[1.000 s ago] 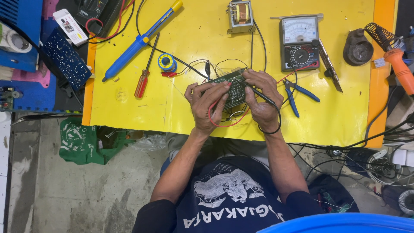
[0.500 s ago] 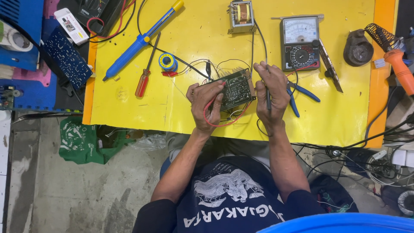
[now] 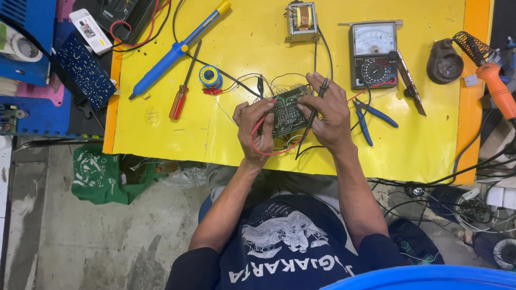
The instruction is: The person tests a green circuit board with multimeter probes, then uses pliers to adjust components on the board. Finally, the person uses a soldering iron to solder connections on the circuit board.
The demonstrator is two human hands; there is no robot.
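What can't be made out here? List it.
Head view only:
- Circuit board: middle and edges covered by the left hand and right hand; parts too small.
- Black probe: tip contact hidden by fingers.
- Orange soldering iron: cut off by the right edge.

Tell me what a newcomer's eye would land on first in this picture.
The bright yellow table fills the upper frame. At its middle, the left hand and the right hand grip a green circuit board, the left with a red probe and the right with a black probe. Above and to the right lies an analog meter, and at upper left a blue soldering iron beside a red screwdriver.
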